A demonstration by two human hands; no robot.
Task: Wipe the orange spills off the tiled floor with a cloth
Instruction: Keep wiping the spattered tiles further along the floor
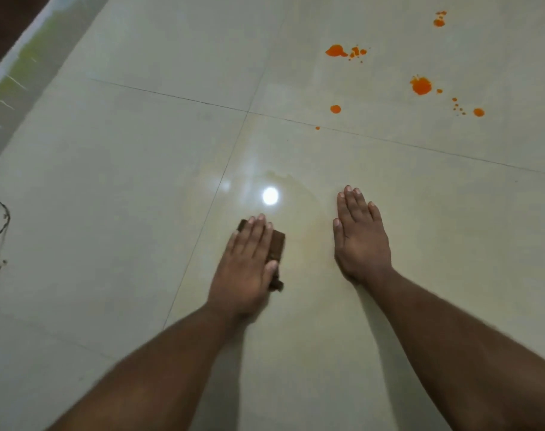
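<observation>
Hands flat on floor (pixel 109 181): left hand (pixel 249 262) pressing brown cloth (pixel 277 247), right hand (pixel 358 241) empty, splayed. Near tile smeared; orange spills (pixel 420 85) ahead untouched.

No readable text, label, brand, number or sign shows anywhere in the head view.

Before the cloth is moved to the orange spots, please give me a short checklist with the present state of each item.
1. Brown cloth under left hand, flat on floor: ok.
2. Right hand flat on tile, bracing: ok.
3. Path to orange spills free of things: ok.
4. Spills wiped: not ok, several remain on the far tile.
5. Near tile dry: not ok, a faint wet film shows.
6. Cloth clean underneath: cannot tell.
</observation>
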